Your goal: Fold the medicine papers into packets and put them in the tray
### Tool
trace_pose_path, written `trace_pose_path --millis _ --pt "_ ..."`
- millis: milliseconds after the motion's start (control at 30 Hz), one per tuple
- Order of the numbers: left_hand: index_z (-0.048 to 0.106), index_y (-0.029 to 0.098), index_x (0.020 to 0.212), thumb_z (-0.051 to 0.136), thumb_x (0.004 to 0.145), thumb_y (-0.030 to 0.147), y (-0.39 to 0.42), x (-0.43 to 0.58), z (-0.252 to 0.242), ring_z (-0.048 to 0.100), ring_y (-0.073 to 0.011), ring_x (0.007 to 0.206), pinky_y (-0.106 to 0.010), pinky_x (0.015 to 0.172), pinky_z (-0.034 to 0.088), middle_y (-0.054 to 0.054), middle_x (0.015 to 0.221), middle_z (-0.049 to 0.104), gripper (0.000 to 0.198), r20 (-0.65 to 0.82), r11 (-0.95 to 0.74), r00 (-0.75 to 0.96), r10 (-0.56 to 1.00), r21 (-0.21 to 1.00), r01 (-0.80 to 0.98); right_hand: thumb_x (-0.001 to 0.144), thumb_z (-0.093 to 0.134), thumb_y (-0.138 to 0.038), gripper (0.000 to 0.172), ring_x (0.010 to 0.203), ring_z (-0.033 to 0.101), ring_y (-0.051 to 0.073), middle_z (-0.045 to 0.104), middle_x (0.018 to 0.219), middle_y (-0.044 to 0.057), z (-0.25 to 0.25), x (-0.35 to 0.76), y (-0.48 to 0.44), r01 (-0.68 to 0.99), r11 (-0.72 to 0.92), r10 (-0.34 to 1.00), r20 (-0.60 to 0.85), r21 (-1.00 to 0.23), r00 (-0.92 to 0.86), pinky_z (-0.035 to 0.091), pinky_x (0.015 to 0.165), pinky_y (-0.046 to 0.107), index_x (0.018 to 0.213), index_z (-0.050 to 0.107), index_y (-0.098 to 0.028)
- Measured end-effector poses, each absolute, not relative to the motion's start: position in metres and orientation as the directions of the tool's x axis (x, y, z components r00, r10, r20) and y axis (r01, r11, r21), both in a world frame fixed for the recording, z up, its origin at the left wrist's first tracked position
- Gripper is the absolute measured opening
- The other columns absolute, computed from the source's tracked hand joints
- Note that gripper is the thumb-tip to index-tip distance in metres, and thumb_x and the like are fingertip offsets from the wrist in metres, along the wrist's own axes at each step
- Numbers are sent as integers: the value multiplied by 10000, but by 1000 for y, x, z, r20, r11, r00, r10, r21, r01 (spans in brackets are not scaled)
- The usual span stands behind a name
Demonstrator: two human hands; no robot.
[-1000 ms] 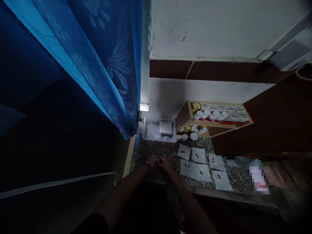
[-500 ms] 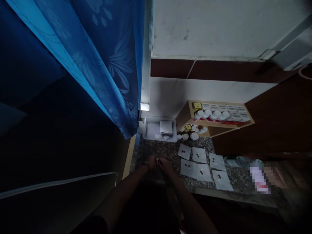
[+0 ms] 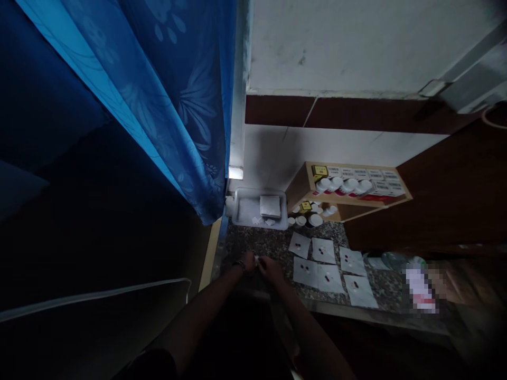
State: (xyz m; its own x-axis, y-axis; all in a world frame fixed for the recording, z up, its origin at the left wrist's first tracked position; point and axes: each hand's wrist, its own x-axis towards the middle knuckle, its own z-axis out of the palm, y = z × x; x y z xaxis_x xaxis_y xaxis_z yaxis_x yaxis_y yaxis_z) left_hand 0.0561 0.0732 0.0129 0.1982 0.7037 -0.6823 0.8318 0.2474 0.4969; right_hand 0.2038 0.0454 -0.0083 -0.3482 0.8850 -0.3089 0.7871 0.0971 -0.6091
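Observation:
My left hand point(image 3: 248, 261), with a band at its wrist, and my right hand point(image 3: 271, 268) meet low over the speckled counter point(image 3: 261, 239). Between their closed fingertips shows a small white folded paper point(image 3: 257, 259), pinched from both sides; most of it is hidden. To the right, several white paper squares point(image 3: 306, 266) lie spread out, each bearing a few dark red and pale pills point(image 3: 327, 277). Behind my hands a clear plastic tray point(image 3: 243, 210) contains a stack of white paper point(image 3: 270, 206) and a couple of small folded paper packets point(image 3: 270, 222).
A wooden shelf point(image 3: 336, 201) stands against the wall, with white-capped bottles point(image 3: 349, 186) and boxes point(image 3: 382, 184) on it. More bottles point(image 3: 315, 220) stand below. A blue curtain point(image 3: 198, 158) hangs at left. Clear plastic items point(image 3: 394, 260) and a blurred-out patch point(image 3: 420, 287) lie at right.
My right hand has shifted slightly right, and a little more of the white paper shows between the fingertips. The sheets, tray and shelf have stayed put.

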Motion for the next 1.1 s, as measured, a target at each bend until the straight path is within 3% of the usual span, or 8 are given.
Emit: trace_pose_path --millis 167,300,600,833,1100 --pt "671 92 876 573 745 109 66 49 12 580 -163 774 -245 687 432 -97 880 674 164 -636 186 218 740 505 843 775 512 -267 155 712 577 156 670 770 33 -13 203 52 715 10 855 -365 -699 -368 385 647 222 790 646 -190" --pt "662 115 884 561 756 129 60 48 10 565 -150 765 -226 674 421 -71 872 670 164 -588 152 229 775 526 837 740 516 -211 119 682 556 151 653 733 32 -17 201 56 737 14 846 -386 -676 -369 365 624 220 717 627 -175" --pt "688 102 815 561 754 135 63 46 7 555 -139 707 -221 652 422 -63 804 678 146 -619 172 205 758 492 853 810 439 -210 191 769 567 163 649 820 53 -11 198 40 756 86 911 -256 -649 -323 382 686 229 827 628 -183" --pt "705 96 757 566 738 132 69 46 10 572 -147 685 -236 671 438 -67 750 677 145 -632 166 221 743 493 854 863 425 -252 296 900 570 154 628 1053 41 3 204 33 794 278 847 -252 -540 -468 384 749 228 1075 631 -271" --pt "691 88 765 583 696 116 66 45 7 550 -137 673 -232 655 442 -47 718 662 131 -616 178 214 758 511 841 880 459 -312 227 873 552 135 606 956 35 5 200 41 830 191 859 -320 -524 -400 367 724 210 896 669 -229"
